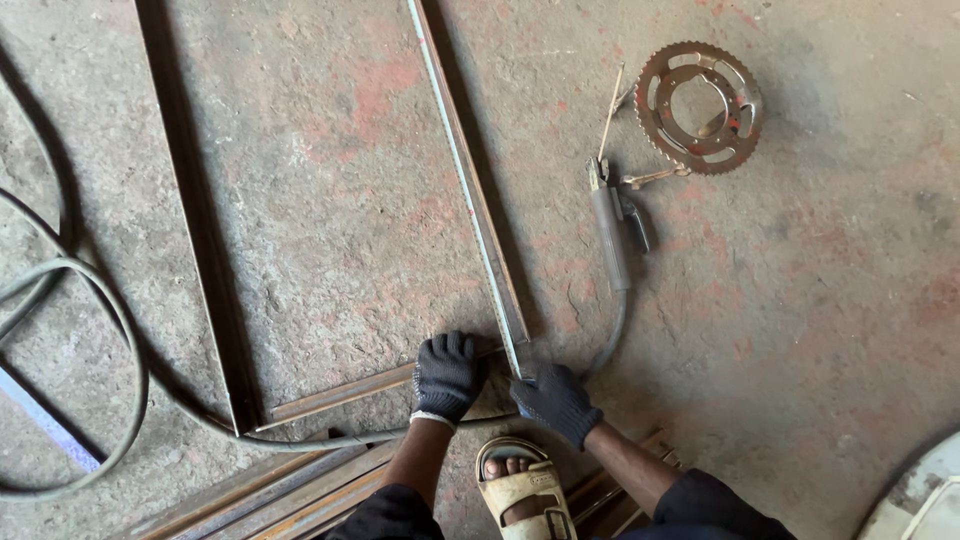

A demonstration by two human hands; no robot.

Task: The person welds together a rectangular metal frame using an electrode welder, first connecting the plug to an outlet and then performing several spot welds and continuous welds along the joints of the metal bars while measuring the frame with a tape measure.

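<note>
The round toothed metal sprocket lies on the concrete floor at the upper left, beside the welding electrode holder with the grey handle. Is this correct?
Not quite. The head view shows the round toothed metal sprocket at the upper right, not the upper left. It does lie on the concrete floor, beside the welding electrode holder with the grey handle.

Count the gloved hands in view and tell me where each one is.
2. The left hand presses on the short metal bar at the corner joint; the right hand rests beside it at the near end of the long metal bar. None seem hidden.

Two gloved hands (448, 375), one sprocket (699, 107), one electrode holder (612, 232).
</note>
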